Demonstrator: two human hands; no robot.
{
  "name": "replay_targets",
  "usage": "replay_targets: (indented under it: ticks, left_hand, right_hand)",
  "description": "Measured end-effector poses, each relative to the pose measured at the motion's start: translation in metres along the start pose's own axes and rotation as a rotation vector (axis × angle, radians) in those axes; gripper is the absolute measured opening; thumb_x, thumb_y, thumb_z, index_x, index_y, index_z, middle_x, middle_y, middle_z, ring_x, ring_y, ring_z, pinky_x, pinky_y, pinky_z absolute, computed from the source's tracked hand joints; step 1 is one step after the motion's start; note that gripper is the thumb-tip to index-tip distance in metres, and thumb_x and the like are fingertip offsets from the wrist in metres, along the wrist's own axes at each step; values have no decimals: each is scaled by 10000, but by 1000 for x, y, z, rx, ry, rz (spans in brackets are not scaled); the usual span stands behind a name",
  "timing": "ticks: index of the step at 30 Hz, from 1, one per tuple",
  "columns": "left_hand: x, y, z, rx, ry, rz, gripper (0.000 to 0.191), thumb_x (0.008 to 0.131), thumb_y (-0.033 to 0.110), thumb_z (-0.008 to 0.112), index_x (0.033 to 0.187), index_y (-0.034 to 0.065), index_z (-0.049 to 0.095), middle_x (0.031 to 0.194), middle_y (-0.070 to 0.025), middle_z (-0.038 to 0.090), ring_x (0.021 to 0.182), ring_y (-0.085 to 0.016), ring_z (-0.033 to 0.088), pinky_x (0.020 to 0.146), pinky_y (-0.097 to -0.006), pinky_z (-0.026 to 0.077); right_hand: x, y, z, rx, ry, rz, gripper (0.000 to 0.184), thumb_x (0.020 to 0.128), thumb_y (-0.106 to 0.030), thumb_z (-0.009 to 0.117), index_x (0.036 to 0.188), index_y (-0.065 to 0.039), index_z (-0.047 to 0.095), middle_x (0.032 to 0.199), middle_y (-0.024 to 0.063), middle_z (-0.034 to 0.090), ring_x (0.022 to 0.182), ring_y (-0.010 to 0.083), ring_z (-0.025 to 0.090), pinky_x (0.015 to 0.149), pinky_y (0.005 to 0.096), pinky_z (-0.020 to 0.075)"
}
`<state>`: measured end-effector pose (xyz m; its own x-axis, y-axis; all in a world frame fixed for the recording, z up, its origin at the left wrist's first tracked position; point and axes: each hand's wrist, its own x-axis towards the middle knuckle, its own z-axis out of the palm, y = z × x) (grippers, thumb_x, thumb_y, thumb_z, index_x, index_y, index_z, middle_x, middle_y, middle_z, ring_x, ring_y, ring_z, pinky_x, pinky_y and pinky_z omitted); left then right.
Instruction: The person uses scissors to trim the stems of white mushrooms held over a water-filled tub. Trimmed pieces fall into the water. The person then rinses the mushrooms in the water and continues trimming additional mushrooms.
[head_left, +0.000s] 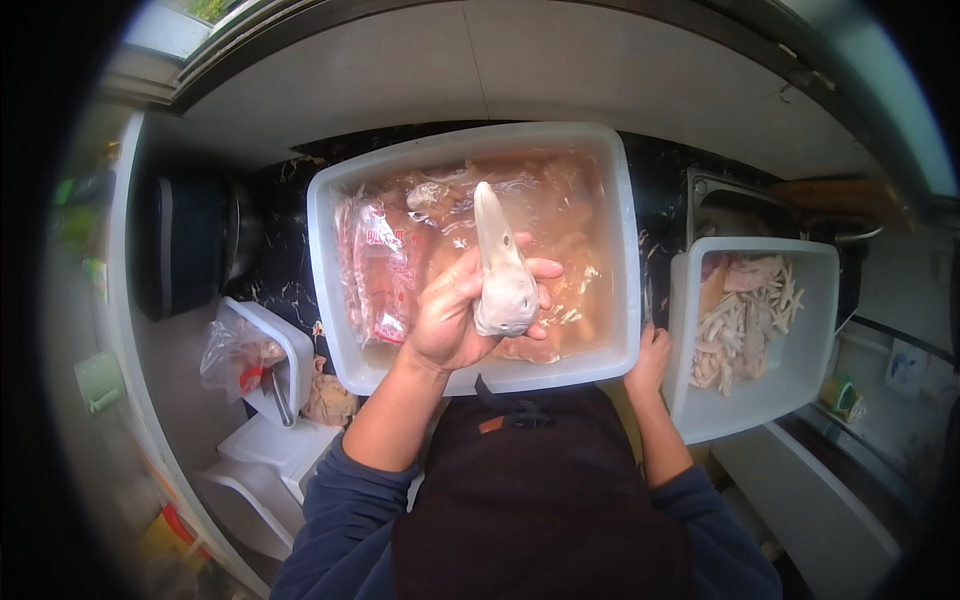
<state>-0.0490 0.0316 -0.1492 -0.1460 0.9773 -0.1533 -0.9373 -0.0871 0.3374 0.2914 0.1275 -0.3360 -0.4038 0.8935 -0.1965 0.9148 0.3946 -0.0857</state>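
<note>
My left hand grips a plucked duck or goose head above a large white plastic tub. Its long pale bill points away from me, and a nostril hole shows. Cloudy pinkish water fills the tub, with pieces of raw meat in it. Printed plastic packs of meat sit along the tub's left side. Beside the tub's right wall, my right hand is closed around what looks like a knife; its narrow blade points away from me and the handle is hidden by the fingers.
A smaller white tub on the right holds chicken feet and raw poultry pieces. Behind it lies a metal sink. At left, a white bin holds a plastic bag and a metal utensil. A dark appliance stands behind.
</note>
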Motion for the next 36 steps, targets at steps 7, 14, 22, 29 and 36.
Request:
replay_targets:
  ticks: [7, 14, 22, 29, 36]
  left_hand:
    - [-2, 0, 7, -39, -3, 21, 540, 1035, 274, 473, 1503, 38, 344, 1357, -314, 536, 1100, -389, 603, 782, -539, 598]
    - [-3, 3, 11, -31, -30, 25, 562, 1034, 313, 471, 1504, 32, 341, 1352, -313, 541, 1096, -391, 605, 788, -531, 597]
    - [-3, -1, -6, 22, 121, 40, 505, 1043, 247, 479, 1491, 45, 363, 1308, -235, 565, 1123, -309, 612, 842, -482, 592]
    - [14, -13, -118, 390, 478, -89, 262, 983, 58, 567, 1236, 6, 521, 1023, -118, 622, 917, -195, 631, 790, -395, 566]
    - [16, -49, -202, 1828, 680, -56, 481, 927, 272, 674, 1254, -41, 512, 1111, -222, 637, 1017, -344, 632, 901, -482, 501]
  right_hand:
    - [3, 5, 6, 33, -61, 80, 508, 915, -54, 597, 1400, -27, 450, 1258, 217, 490, 1152, 412, 537, 952, 488, 493]
    - [4, 9, 9, 198, -141, 217, 622, 888, -25, 617, 1472, -59, 409, 1279, 234, 460, 1165, 420, 533, 941, 488, 502]
    - [2, 9, 8, 92, -144, 162, 697, 873, -28, 634, 1517, -112, 384, 1239, 236, 456, 1152, 423, 528, 924, 491, 505]
    - [-8, 16, 23, 123, 23, 87, 690, 844, -3, 620, 1490, 25, 377, 1063, 257, 538, 984, 430, 569, 856, 516, 492]
    - [-29, 7, -12, 237, -254, 201, 684, 828, -68, 625, 1450, 72, 375, 914, 276, 664, 861, 442, 662, 794, 562, 512]
